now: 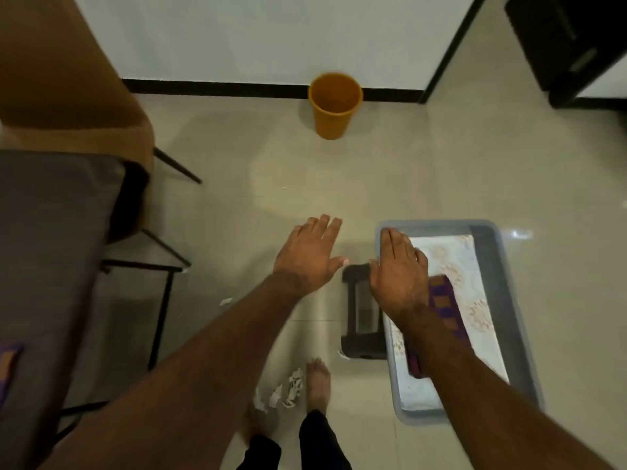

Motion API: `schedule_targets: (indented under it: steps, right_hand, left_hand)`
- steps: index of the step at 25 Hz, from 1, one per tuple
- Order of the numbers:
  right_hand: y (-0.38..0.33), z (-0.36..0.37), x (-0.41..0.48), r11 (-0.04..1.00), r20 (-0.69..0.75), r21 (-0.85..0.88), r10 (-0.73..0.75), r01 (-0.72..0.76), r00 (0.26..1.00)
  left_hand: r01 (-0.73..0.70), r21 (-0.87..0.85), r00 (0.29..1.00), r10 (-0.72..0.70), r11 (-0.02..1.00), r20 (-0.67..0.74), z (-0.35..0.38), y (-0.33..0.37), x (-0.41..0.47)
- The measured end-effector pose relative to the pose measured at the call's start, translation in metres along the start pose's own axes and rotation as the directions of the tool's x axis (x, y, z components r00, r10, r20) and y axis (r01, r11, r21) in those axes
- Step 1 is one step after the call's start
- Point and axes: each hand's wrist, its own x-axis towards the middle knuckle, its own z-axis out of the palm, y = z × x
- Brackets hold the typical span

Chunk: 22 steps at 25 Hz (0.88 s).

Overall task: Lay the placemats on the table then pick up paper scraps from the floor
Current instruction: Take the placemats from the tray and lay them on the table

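A grey plastic bin (495, 252) stands on the floor at the right. It holds a pale patterned placemat (475, 300) and a purple checked one (444, 303) lying over it. My right hand (398, 269) hovers flat over the bin's near-left corner, fingers together, holding nothing. My left hand (310, 256) is spread flat over the floor to the bin's left, also with nothing in it. Crumpled paper scraps (288, 391) lie by my bare feet, and a small scrap (225, 301) lies near the table leg. A purple placemat (8, 368) lies on the grey table (51, 249) at the far left.
An orange waste bin (334, 105) stands by the far wall. A brown chair (68, 79) with black legs sits beside the table. A dark flat scale-like object (361, 312) lies against the bin's left side. A black cabinet (570, 39) fills the top right.
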Motion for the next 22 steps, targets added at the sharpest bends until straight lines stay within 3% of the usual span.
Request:
schedule_targets:
  steps: [5, 10, 12, 15, 22]
  right_hand:
    - [0.092, 0.069, -0.064, 0.975, 0.093, 0.04, 0.212, -0.217, 0.973]
    - [0.13, 0.141, -0.123, 0.881, 0.289, 0.128, 0.406, -0.455, 0.867]
    - [0.132, 0.155, -0.136, 0.85, 0.343, 0.135, 0.441, -0.509, 0.829]
    - [0.133, 0.163, -0.144, 0.822, 0.365, 0.127, 0.482, -0.555, 0.797]
    - [0.132, 0.165, -0.14, 0.844, 0.381, 0.098, 0.458, -0.528, 0.803]
  left_hand:
    - [-0.322, 0.073, 0.928, 0.299, 0.944, 0.223, 0.092, 0.089, 0.053]
    - [-0.651, 0.192, 0.725, 0.527, 0.734, 0.443, 0.18, 0.147, 0.088]
    - [-0.699, 0.22, 0.675, 0.527, 0.681, 0.516, 0.203, 0.152, 0.096]
    - [-0.705, 0.246, 0.668, 0.507, 0.665, 0.544, 0.219, 0.155, 0.105]
    - [-0.731, 0.279, 0.645, 0.497, 0.623, 0.581, 0.228, 0.151, 0.108]
